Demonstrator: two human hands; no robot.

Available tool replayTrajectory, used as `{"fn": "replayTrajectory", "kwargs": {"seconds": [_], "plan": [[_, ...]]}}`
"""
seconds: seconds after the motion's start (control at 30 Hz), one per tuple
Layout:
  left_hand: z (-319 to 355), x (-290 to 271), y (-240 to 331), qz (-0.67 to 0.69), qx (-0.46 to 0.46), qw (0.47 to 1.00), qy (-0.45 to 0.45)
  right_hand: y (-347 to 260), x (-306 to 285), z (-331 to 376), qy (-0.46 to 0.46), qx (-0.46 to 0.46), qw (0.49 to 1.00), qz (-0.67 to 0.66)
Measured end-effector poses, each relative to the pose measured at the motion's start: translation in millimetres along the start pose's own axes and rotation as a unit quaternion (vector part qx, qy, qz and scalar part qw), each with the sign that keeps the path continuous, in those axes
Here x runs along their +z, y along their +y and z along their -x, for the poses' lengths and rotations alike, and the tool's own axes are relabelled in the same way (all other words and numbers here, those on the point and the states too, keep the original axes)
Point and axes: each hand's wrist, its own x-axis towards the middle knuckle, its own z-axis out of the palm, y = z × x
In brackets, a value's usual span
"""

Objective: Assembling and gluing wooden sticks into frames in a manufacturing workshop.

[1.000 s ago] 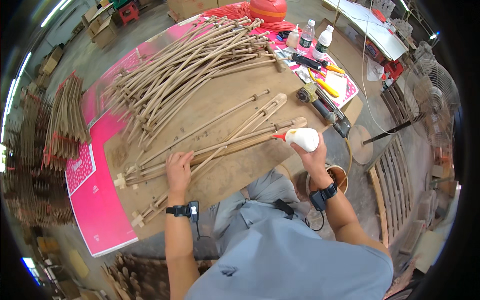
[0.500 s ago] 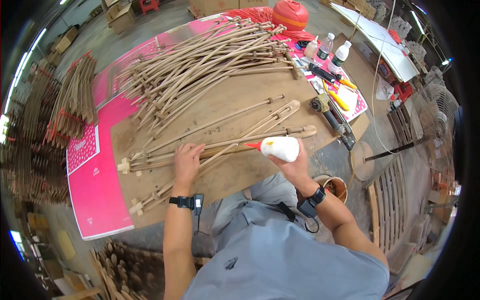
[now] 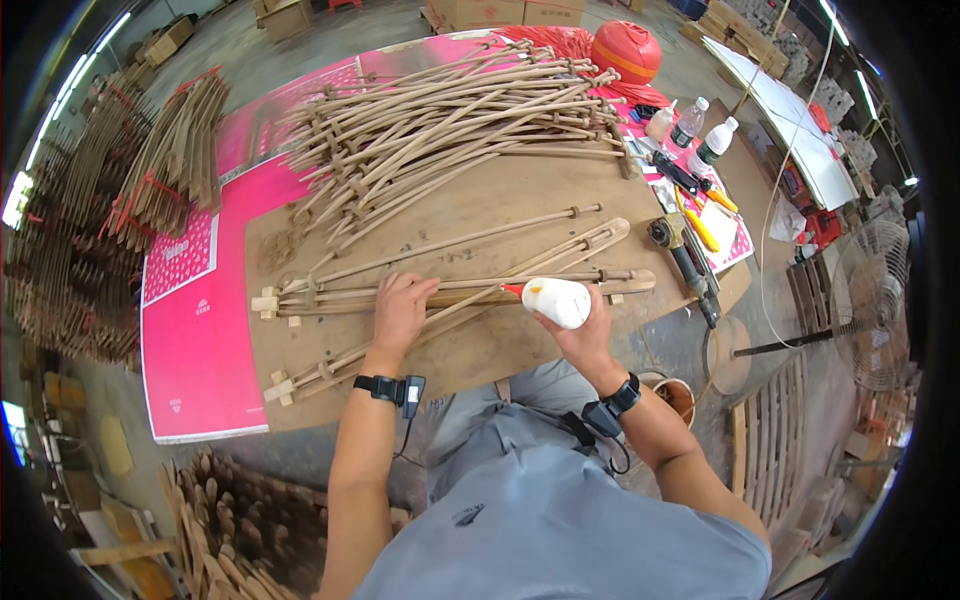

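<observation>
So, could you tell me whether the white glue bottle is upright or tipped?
Tipped: the white glue bottle lies nearly level in the right hand, red nozzle toward the wooden rods.

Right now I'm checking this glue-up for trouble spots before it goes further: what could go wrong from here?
1. The right hand tips the white glue bottle with its red nozzle at the wooden rods; too hard a squeeze could run glue onto the board.
2. The left hand presses those rods close by the nozzle, so it may get smeared.
3. The power drill lies near the board's edge; an elbow could knock it off.
</observation>
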Motion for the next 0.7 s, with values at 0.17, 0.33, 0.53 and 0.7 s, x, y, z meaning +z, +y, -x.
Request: {"fn": "replayTrajectory", "kwargs": {"seconds": [0.17,0.33,0.53,0.7], "plan": [[2,-1,-3,0.000,0.003,1.000,0.003,5,5,0,-0.013,0.020,1.000,-0.003],[0,2,-4,0.001,0.001,1.000,-0.001,12,8,-1,0.002,0.005,1.000,-0.031],[2,3,-3,0.012,-0.002,1.000,0.000,2,3,3,-0.009,0.011,1.000,-0.020],[1,1,-3,-0.002,0.014,1.000,0.001,0,2,1,-0.018,0.088,0.974,-0.206]]}}
